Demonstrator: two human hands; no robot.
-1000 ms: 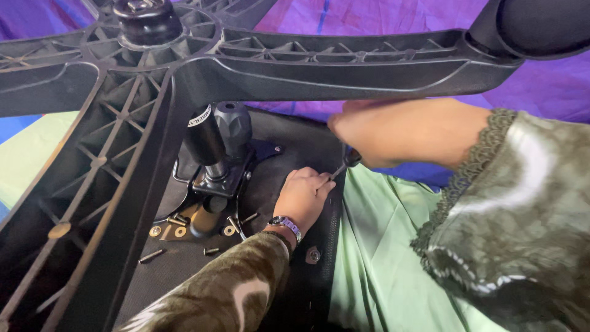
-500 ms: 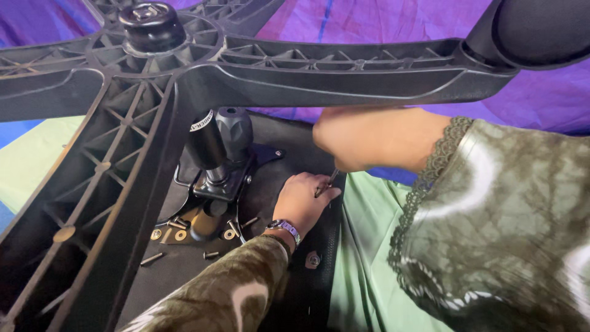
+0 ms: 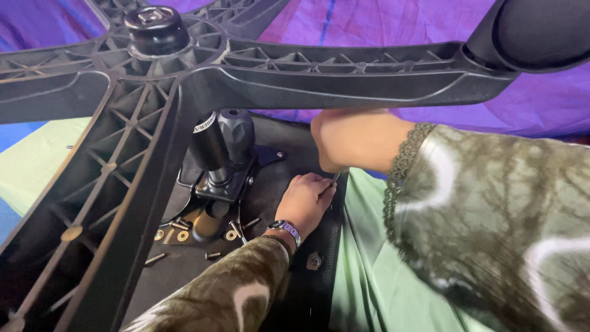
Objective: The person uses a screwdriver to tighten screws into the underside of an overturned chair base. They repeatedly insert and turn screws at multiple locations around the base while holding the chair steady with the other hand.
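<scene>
1. Head view: the left hand (image 3: 305, 200) is resting on the black underside of the chair seat (image 3: 289, 289), near the seat's edge, with fingers curled down; it is touching the lower end of a thin metal tool (image 3: 335, 178).
2. The right hand (image 3: 347, 140) is sitting at about 1 o'clock from the left hand, closed in a fist over the top of the same tool. The tool is mostly hidden, so it is perhaps a hex key.
3. At 9 o'clock from the left hand, the black seat mechanism (image 3: 224, 175) is standing with its gas cylinder (image 3: 209, 144).
4. Loose bolts (image 3: 178, 224) are lying at 8 o'clock.
5. The star-shaped chair base (image 3: 153, 74) is filling the top, over green cloth (image 3: 362, 270).
</scene>
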